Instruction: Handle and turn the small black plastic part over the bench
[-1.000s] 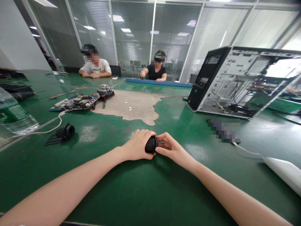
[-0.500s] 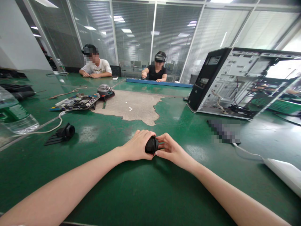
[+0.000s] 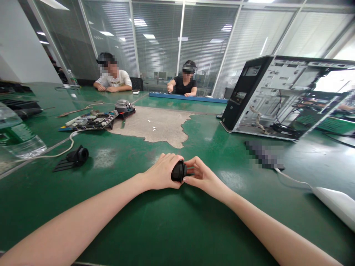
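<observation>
The left hand [image 3: 162, 171] is curled around a small black part [image 3: 178, 171]. Its fingers wrap over the top and its thumb sits under it, so the hand is closed on the part. The right hand [image 3: 202, 175] is half closed. Its thumb and first fingers pinch the right end of the same part. Both hands rest low on the green bench [image 3: 172, 229], in the middle, close to the person.

Compared with half a second ago, almost nothing has changed. The hands sit in the same spot and hold the part the same way. The right thumb has slid a tiny bit along the end of the part.

The part is black, round and short, a bit like a thick ring or cap. It looks dull, not shiny. Most of it is hidden by the fingers, so its full shape is hard to tell.

To the left on the bench lies another black piece [image 3: 74, 156] with a flat ribbed foot, next to a white cable [image 3: 59, 147]. Farther back on the left is a circuit board [image 3: 88, 120]. An open computer case [image 3: 280, 96] stands on the right. Near the right edge lies a white thing [image 3: 334, 201] with a thin cord. Two other people [image 3: 184, 79] sit at the far end of the bench, well away from the hands.
</observation>
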Demonstrator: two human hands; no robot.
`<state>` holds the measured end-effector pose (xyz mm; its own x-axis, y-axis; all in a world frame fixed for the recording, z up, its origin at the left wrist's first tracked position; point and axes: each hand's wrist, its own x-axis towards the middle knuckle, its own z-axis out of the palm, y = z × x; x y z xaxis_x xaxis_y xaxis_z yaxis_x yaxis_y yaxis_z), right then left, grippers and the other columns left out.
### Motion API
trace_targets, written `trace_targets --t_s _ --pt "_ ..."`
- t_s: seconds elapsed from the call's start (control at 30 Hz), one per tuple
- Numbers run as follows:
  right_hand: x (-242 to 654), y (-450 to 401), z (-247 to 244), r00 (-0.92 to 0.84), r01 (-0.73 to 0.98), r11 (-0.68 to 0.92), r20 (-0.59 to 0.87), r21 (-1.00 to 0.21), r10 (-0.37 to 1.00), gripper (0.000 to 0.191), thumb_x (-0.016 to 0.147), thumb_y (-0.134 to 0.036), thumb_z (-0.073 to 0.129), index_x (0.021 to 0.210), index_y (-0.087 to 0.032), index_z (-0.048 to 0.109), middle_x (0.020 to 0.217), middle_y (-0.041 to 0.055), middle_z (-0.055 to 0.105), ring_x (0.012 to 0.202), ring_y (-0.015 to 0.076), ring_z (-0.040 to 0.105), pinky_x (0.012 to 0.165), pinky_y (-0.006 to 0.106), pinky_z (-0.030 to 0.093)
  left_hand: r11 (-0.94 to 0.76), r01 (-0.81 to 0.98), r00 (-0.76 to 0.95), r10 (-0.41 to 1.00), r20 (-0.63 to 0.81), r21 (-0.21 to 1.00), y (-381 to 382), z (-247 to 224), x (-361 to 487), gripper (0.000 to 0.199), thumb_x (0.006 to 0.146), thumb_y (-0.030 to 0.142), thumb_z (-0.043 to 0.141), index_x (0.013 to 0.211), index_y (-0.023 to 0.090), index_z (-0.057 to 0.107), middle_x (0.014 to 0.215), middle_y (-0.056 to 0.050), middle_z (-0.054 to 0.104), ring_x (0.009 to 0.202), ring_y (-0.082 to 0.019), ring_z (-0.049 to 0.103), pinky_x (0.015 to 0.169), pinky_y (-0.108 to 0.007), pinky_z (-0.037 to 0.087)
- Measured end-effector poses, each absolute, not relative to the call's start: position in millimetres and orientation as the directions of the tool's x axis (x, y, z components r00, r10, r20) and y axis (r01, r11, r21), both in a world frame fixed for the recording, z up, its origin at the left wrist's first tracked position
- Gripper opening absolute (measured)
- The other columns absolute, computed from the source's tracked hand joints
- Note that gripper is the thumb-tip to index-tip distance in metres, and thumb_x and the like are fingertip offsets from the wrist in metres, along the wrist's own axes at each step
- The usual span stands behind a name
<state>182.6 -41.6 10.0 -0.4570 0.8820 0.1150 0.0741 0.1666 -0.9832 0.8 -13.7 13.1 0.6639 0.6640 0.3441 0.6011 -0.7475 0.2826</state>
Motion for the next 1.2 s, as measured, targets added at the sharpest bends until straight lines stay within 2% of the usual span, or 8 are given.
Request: trace_targets --t_s 0.27,0.37,0.53,0.67,0.77,1.07,1.2 --pt "178.0 -38.9 9.9 -0.384 0.07 0.133 0.096 -0.989 0.918 0.025 0.075 -0.039 0.056 0.09 -0.021 0.045 0.092 0.0016 0.053 0.077 0.0121 0.055 0.07 0.03 0.047 -0.741 0.601 0.659 0.671 0.34 0.3 -12.7 12.5 1.5 0.055 0.06 0.037 0.062 0.106 0.02 0.038 0.096 -0.005 0.052 0.087 -0.023 0.047 0.076 -0.035 0.032" --pt "178.5 -38.1 9.7 -0.388 0.083 0.126 0.084 -0.989 0.918 0.028 0.073 -0.035 0.058 0.094 -0.021 0.045 0.094 0.0025 0.053 0.08 0.0127 0.056 0.074 0.031 0.047 -0.742 0.599 0.66 0.67 0.34 0.301 -12.6 13.0 1.3 0.055 0.06 0.037 0.062 0.106 0.02 0.038 0.096 -0.005 0.052 0.087 -0.023 0.047 0.076 -0.035 0.032" --pt "181.7 -40.6 12.4 -0.444 0.076 0.181 0.13 -0.98 0.887 0.031 0.068 -0.029 0.066 0.09 -0.022 0.045 0.097 0.0013 0.053 0.092 0.0161 0.054 0.079 0.033 0.046 -0.738 0.603 0.66 0.675 0.33 0.303 -12.4 13.4 0.7 0.056 0.058 0.036 0.062 0.106 0.021 0.039 0.096 -0.004 0.051 0.087 -0.023 0.047 0.075 -0.035 0.032" --pt "180.6 -40.0 10.1 -0.419 0.052 0.161 0.125 -0.986 0.899 0.023 0.073 -0.035 0.059 0.087 -0.021 0.045 0.092 0.0005 0.054 0.084 0.0137 0.055 0.075 0.032 0.047 -0.741 0.6 0.66 0.671 0.337 0.3 -12.6 14.1 1.2 0.055 0.059 0.036 0.062 0.107 0.021 0.039 0.097 -0.005 0.051 0.088 -0.023 0.047 0.075 -0.035 0.032" --pt "178.4 -38.4 8.3 -0.384 0.058 0.134 0.102 -0.989 0.918 0.025 0.074 -0.036 0.057 0.089 -0.021 0.045 0.093 0.0011 0.053 0.081 0.0128 0.055 0.074 0.031 0.047 -0.742 0.6 0.662 0.67 0.336 0.297 -12.8 14.3 1.6 0.055 0.059 0.036 0.062 0.106 0.02 0.039 0.096 -0.005 0.052 0.087 -0.023 0.047 0.075 -0.035 0.032" --pt "180.9 -41.4 12.3 -0.447 0.082 0.176 0.122 -0.981 0.886 0.033 0.067 -0.03 0.066 0.089 -0.022 0.043 0.095 0.0011 0.053 0.089 0.0153 0.055 0.077 0.032 0.046 -0.732 0.613 0.659 0.682 0.319 0.297 -14.2 14.7 0.8 0.058 0.058 0.034 0.062 0.108 0.021 0.038 0.097 -0.004 0.051 0.088 -0.024 0.047 0.075 -0.035 0.032" --pt "178.5 -39.7 10.7 -0.41 0.061 0.143 0.106 -0.988 0.906 0.023 0.074 -0.037 0.057 0.087 -0.022 0.044 0.091 0.0006 0.054 0.08 0.0129 0.056 0.073 0.031 0.047 -0.737 0.608 0.659 0.676 0.33 0.295 -13.7 14.8 1.1 0.056 0.059 0.036 0.062 0.108 0.021 0.038 0.097 -0.005 0.051 0.088 -0.024 0.047 0.076 -0.035 0.032"
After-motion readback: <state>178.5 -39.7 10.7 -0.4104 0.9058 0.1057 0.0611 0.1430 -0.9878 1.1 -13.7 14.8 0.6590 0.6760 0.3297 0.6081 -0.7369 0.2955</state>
